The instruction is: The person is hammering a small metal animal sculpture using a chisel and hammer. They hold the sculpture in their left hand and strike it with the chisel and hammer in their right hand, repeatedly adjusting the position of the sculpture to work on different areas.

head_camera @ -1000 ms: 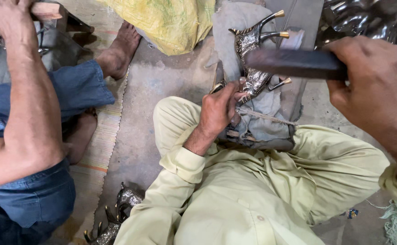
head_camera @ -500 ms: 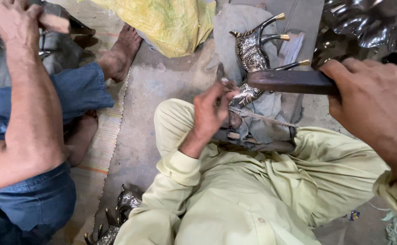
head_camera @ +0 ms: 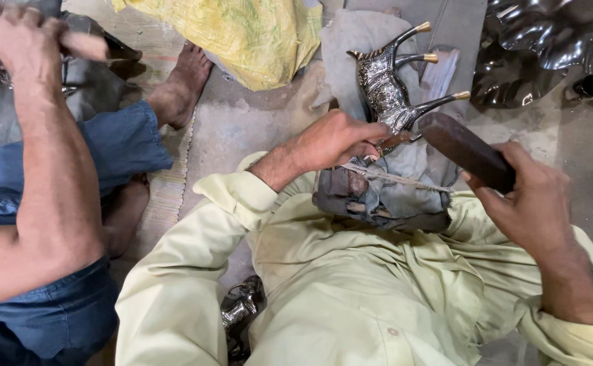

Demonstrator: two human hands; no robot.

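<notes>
Your right grip (head_camera: 513, 196) is wrapped tight around a dark wooden mallet block (head_camera: 466, 150), whose far end points toward ten o'clock and sits just beside the metal animal figurine (head_camera: 386, 91). Your left grip (head_camera: 334, 141) is pinched closed on a thin punch tool (head_camera: 393, 141), thumb and fingers bunched, with the tool's tip pointing toward three o'clock at the figurine's lower body. I cannot tell whether the tip is actually touching the metal.

The figurine lies on its side at twelve o'clock from your hands, a dark embossed silver-toned body with slim legs ending in brass-coloured tips that stick out toward two o'clock. It rests on a grey cloth pad (head_camera: 351, 47) bundled over a low work block (head_camera: 378, 203) between your knees, with a cord across the bundle.

Your pale yellow-green sleeves and trousers (head_camera: 351, 298) fill the lower half of the view. At seven o'clock, near your left knee, another small dark metal piece (head_camera: 239, 312) lies on the concrete floor (head_camera: 242, 129).

At nine o'clock a second person in blue jeans (head_camera: 100, 146) sits beside you, bare foot (head_camera: 185, 85) on the floor, forearm (head_camera: 52, 183) raised, hand (head_camera: 18, 34) closed on something up at eleven o'clock. A yellow sack (head_camera: 242, 37) lies at twelve o'clock, and dark embossed sheet metal (head_camera: 547, 41) at one o'clock.
</notes>
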